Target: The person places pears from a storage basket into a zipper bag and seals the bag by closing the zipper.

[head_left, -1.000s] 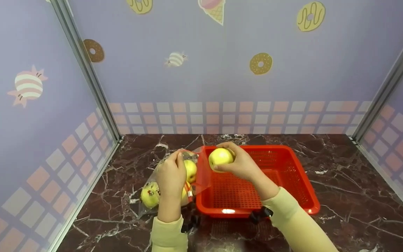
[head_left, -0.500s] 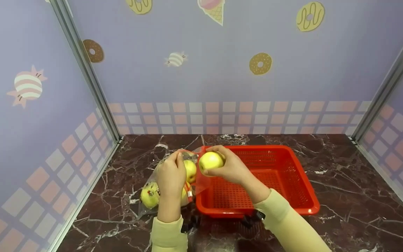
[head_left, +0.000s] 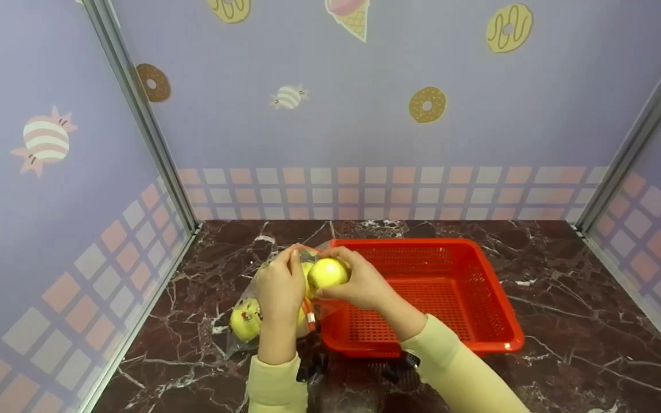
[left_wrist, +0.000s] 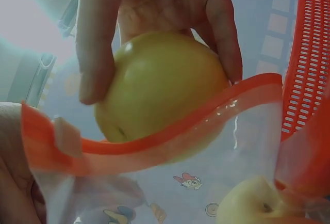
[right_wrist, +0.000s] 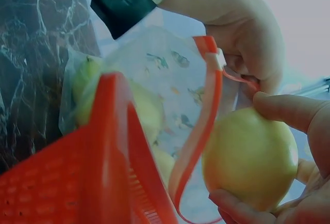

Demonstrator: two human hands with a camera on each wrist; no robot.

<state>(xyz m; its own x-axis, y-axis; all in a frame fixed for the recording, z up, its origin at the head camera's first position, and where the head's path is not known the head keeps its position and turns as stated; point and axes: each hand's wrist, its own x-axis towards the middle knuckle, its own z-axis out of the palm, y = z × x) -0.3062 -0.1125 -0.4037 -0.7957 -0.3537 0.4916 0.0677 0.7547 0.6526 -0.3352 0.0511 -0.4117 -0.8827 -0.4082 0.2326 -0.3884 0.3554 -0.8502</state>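
My right hand (head_left: 365,281) grips a yellow-green apple (head_left: 328,273), thumb on one side and fingers on the other. My left hand (head_left: 282,284) holds the edge of a clear zip bag (right_wrist: 170,74) with a red band and a white slider (right_wrist: 216,58). The bag's mouth stands open toward the apple, whose lower part overlaps the red band (left_wrist: 206,118) in the left wrist view. Several more apples lie inside the bag, one of them a green apple (head_left: 245,321) at the lower left. Cartoon prints show on the bag.
A red perforated plastic basket (head_left: 482,287) stands right beside the bag, with its left rim close to both hands. Dark marbled tabletop (head_left: 583,321) surrounds it. Patterned panels (head_left: 365,143) enclose the back and sides.
My right hand has carried the apple leftward from over the basket to the bag's mouth. The left hand and the bag have stayed in place.
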